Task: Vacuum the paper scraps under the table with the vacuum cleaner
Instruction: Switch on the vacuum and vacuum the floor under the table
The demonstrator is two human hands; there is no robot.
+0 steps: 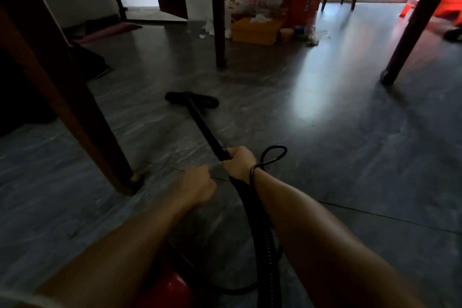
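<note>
1. The wand (205, 127) is gripped by the right hand (238, 162) at its upper end. The left hand (197, 185) is curled into a fist just beside it, and whether anything is held there cannot be told.
2. The nozzle (191, 99) is laid flat on the floor (325, 132) under the counter. It is well apart from the scraps (207, 26), which are scattered at the foot of the middle leg (220, 32).
3. The middle leg could be struck by the nozzle on a forward push, since the scraps lie right against it.
4. The cord (273, 154) appears looped at the right wrist, so it could be snagged or dragged under the wand on a long reach.
5. The larger crumpled scraps could block the nozzle. The cup (286, 34) and the tissue in the yellow box (255, 30) stand near and could be knocked or drawn in.
6. The hose (262, 227) could be pulled taut, and the red canister (170, 287) between the forearms could be tipped.
7. Counted:
   - one each of the nozzle, wand, hose, cord, canister, box and cup;
   - two hands;
   - three legs: the middle one, the left leg (75, 107) and the right leg (420, 20);
   - about three scraps by the middle leg, though the dim light leaves the number uncertain.
</note>
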